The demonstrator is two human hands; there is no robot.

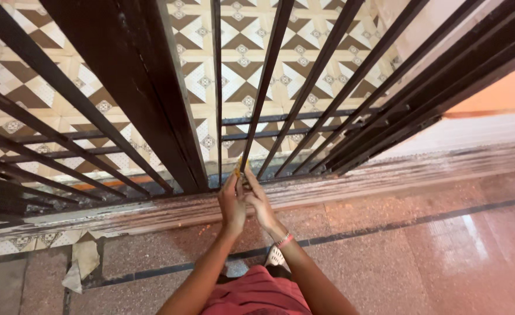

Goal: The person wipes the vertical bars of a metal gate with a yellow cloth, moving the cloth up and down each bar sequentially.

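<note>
Gripping what looks like a small yellow object (238, 167), both hands (245, 201), gate bars (269, 87) beside

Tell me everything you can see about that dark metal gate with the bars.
The dark metal gate is made of slim upright bars joined by a few flat crossbars, with one broad post near the middle. Its paint looks almost black and worn. It stands on a scuffed, whitish-streaked sill along its foot. Patterned brown and cream floor tiles show through the gaps. The left hand and right hand meet at the base of one bar, around something small and yellowish.
</note>
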